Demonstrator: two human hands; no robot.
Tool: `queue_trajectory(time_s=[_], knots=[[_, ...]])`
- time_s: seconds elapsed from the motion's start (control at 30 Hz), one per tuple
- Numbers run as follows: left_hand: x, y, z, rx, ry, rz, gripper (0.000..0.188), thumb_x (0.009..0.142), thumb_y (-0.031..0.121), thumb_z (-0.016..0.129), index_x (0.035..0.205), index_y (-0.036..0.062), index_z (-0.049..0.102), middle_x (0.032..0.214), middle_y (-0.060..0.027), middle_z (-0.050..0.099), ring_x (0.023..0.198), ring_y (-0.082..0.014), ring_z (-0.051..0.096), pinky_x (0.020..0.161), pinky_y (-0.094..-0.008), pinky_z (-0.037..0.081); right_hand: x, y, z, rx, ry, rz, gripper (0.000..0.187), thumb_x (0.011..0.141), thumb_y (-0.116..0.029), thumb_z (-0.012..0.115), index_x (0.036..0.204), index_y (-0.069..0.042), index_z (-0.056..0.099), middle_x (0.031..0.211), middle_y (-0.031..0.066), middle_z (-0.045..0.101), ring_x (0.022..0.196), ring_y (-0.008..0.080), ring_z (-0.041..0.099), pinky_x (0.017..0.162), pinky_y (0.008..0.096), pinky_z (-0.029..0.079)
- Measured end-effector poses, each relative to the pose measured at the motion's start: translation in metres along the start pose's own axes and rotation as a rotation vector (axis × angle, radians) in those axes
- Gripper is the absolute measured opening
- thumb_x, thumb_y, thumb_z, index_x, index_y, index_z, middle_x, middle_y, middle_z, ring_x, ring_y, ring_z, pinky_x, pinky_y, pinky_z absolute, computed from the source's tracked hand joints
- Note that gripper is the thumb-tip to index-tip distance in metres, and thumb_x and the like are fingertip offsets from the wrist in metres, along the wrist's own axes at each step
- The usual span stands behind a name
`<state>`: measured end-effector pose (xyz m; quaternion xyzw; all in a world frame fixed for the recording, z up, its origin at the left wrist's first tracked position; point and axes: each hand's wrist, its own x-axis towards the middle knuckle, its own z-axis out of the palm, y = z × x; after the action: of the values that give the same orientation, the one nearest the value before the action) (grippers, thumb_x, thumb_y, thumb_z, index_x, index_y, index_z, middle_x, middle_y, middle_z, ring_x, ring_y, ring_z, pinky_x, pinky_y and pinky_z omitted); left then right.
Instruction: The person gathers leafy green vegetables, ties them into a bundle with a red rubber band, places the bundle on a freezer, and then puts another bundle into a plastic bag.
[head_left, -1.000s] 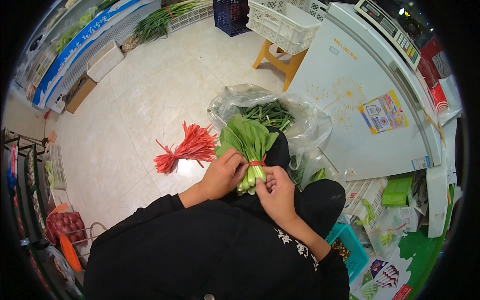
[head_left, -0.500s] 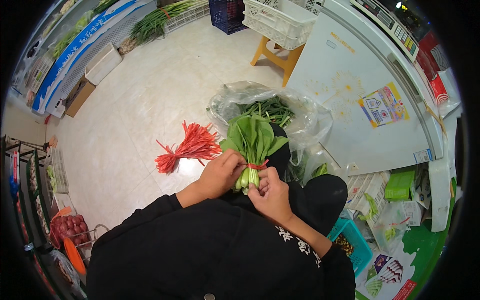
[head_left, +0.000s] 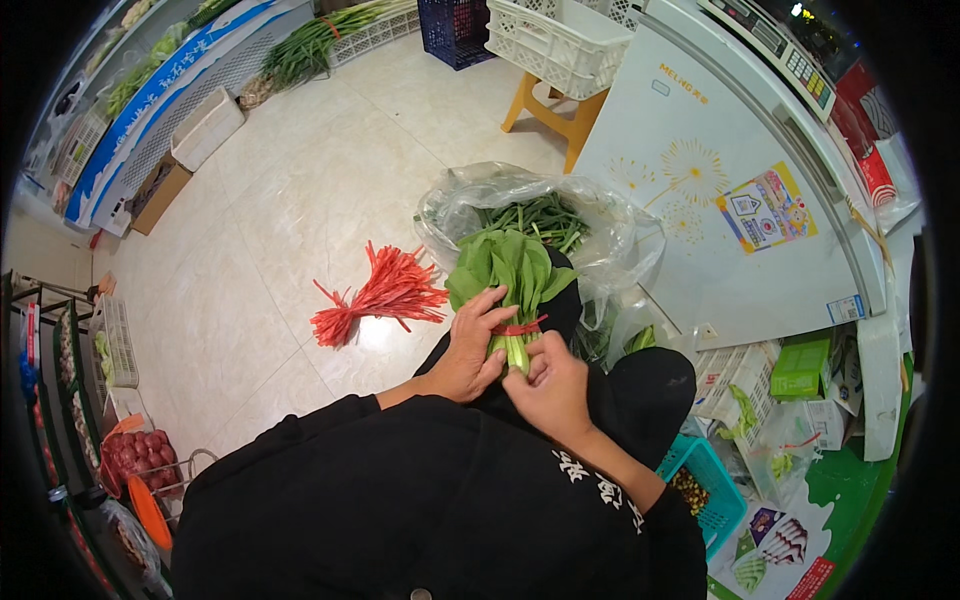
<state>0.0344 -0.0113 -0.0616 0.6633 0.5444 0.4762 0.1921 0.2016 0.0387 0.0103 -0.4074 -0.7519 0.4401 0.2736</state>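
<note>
While the left hand [head_left: 466, 350] grasps the bok choy bunch [head_left: 505, 262] from its left side, the right hand [head_left: 552, 383] pinches its pale stalks [head_left: 516, 350] just below a red tie [head_left: 518, 329]. The bunch is held by the person's black-clad knees [head_left: 652, 385], leaves toward an open clear plastic bag [head_left: 630, 255]; red strips [head_left: 385, 290] lie on the tiled floor [head_left: 250, 230].
</note>
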Motion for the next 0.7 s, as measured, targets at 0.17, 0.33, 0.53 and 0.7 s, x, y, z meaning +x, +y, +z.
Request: queue_trajectory(time_s=[0.17, 0.33, 0.53, 0.7], knots=[[-0.005, -0.006, 0.000, -0.065, 0.032, 0.031, 0.049, 0.094, 0.010, 0.050, 0.142, 0.0105, 0.047, 0.157, -0.0236, 0.027, 0.145, -0.0430, 0.027, 0.118, -0.0526, 0.021, -0.005, 0.004, 0.007, 0.022, -0.016, -0.104, 0.027, 0.084, -0.003, 0.073, 0.101, 0.000, 0.053, 0.066, 0.0081, 0.064, 0.056, 0.0119, 0.063, 0.052, 0.0288, 0.051], [-0.005, -0.008, 0.008, -0.238, 0.115, 0.044, 0.043, 0.090, 0.000, 0.053, 0.132, 0.0115, 0.049, 0.155, -0.0283, 0.024, 0.144, -0.0409, 0.031, 0.116, -0.0516, 0.029, 0.000, 0.013, 0.002, 0.096, -0.004, 0.026, 0.024, 0.089, -0.003, 0.073, 0.104, 0.001, 0.054, 0.066, 0.0059, 0.063, 0.055, 0.0073, 0.059, 0.050, 0.0239, 0.047], [-0.006, -0.011, 0.006, -0.160, 0.068, 0.027, 0.032, 0.096, 0.008, 0.054, 0.127, 0.0144, 0.050, 0.156, -0.0268, 0.020, 0.145, -0.0424, 0.030, 0.115, -0.0522, 0.032, 0.001, 0.010, 0.008, 0.051, 0.001, -0.036, 0.023, 0.090, -0.005, 0.072, 0.101, 0.001, 0.053, 0.062, 0.0031, 0.059, 0.053, 0.0054, 0.054, 0.048, 0.0243, 0.043], [-0.009, -0.002, 0.002, -0.154, 0.060, 0.021, 0.048, 0.081, -0.009, 0.053, 0.119, 0.0172, 0.067, 0.158, -0.0234, 0.018, 0.147, -0.0421, 0.026, 0.119, -0.0496, 0.028, 0.014, 0.006, -0.015, -0.047, -0.010, -0.136, 0.012, 0.090, -0.004, 0.071, 0.095, 0.001, 0.061, 0.063, 0.0038, 0.057, 0.051, 0.0078, 0.049, 0.048, 0.0260, 0.041]])
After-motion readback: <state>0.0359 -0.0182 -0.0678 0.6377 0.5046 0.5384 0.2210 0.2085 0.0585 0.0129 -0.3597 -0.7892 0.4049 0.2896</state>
